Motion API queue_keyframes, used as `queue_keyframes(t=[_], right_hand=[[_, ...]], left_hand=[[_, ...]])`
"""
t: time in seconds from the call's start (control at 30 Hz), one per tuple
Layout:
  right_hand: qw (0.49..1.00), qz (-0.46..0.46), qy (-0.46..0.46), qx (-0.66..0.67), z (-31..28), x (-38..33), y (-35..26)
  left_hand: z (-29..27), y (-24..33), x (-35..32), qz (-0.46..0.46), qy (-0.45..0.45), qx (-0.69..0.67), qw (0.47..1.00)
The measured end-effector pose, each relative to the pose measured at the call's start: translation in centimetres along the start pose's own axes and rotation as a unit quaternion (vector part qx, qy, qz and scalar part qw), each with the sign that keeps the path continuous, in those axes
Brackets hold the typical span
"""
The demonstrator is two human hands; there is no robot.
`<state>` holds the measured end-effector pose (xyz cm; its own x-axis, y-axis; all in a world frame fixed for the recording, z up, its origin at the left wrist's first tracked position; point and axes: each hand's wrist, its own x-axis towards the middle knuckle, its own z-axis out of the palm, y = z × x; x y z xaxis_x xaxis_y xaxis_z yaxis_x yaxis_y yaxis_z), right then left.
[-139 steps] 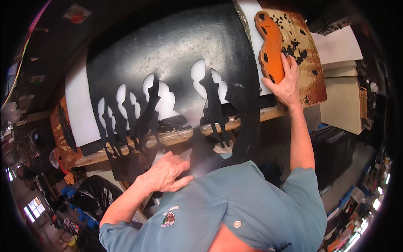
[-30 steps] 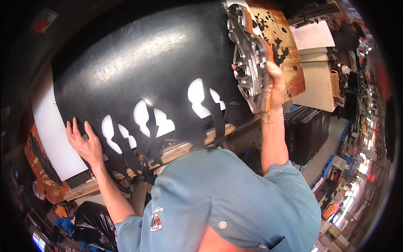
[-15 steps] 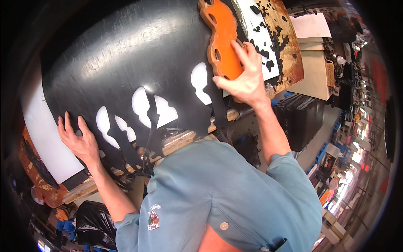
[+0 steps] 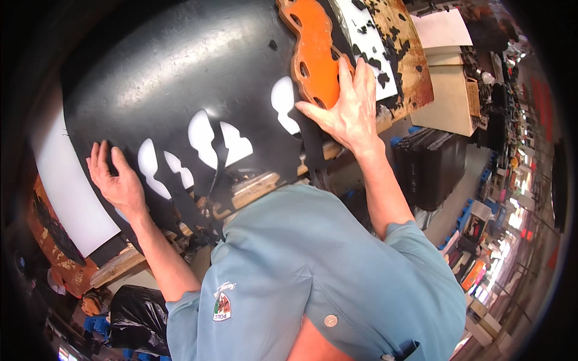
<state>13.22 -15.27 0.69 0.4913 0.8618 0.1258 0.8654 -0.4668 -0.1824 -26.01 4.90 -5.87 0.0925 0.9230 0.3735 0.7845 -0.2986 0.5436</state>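
A black rubber-like sheet (image 4: 156, 78) covers the work surface, with several sole-shaped cut-outs (image 4: 201, 135) near its close edge showing white beneath. At the right side of the sheet lies a long orange cutting die (image 4: 316, 54) with wavy edges and oval holes. My right hand (image 4: 352, 111) rests at the die's near end, fingers stretched out along its right side and thumb spread toward its left corner. On the sheet's left edge lies my left hand (image 4: 120, 183), open, with its fingers extended. Narrow black strips (image 4: 310, 150) hang between the cut-outs at the near edge.
A white board (image 4: 78, 192) shows at the left. Black scraps (image 4: 382, 78) litter a white board and a rusty plate (image 4: 415, 78) at the far right. Dark stacked sheets (image 4: 430, 168) stand at the right, below a beige box (image 4: 448, 99). A black plastic bag (image 4: 138, 319) sits lower left.
The view has shifted a little, so sheet and die sit slightly higher. My right fingers are straighter against the die. A small dark fleck now shows on the sheet left of the die.
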Motion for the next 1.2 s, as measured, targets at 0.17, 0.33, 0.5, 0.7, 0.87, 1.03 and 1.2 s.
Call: queue_keyframes(t=[0.17, 0.33, 0.5, 0.7, 0.87, 1.03, 1.2], right_hand=[[0.996, -0.042, -0.015, 0.077, 1.0, 1.9, 1.7], [0.987, -0.026, -0.032, 0.157, -0.7, 2.9, 2.2], [0.685, 0.128, -0.105, 0.709, -5.3, 2.2, 3.6], [0.482, 0.088, -0.084, 0.868, -7.4, 0.4, 2.0], [0.446, 0.098, -0.105, 0.883, -8.4, 0.2, 0.7], [0.372, 0.078, -0.056, 0.923, -8.1, -1.2, -0.2], [0.284, 0.110, -0.022, 0.952, -8.2, -3.2, -0.2]], left_hand=[[0.3, 0.0, -0.3, 0.018, -0.007, 0.040, 0.999], [-0.1, -0.3, 0.1, 0.018, -0.017, 0.034, 0.999], [-1.2, 2.6, 0.8, -0.058, -0.037, -0.098, 0.993], [0.4, 12.9, -0.7, 0.020, -0.124, -0.246, 0.961], [1.1, 20.9, -1.7, 0.136, -0.199, -0.346, 0.907], [2.6, 26.9, -3.0, 0.244, -0.199, -0.442, 0.840], [3.2, 30.0, -3.6, 0.255, -0.170, -0.436, 0.846]])
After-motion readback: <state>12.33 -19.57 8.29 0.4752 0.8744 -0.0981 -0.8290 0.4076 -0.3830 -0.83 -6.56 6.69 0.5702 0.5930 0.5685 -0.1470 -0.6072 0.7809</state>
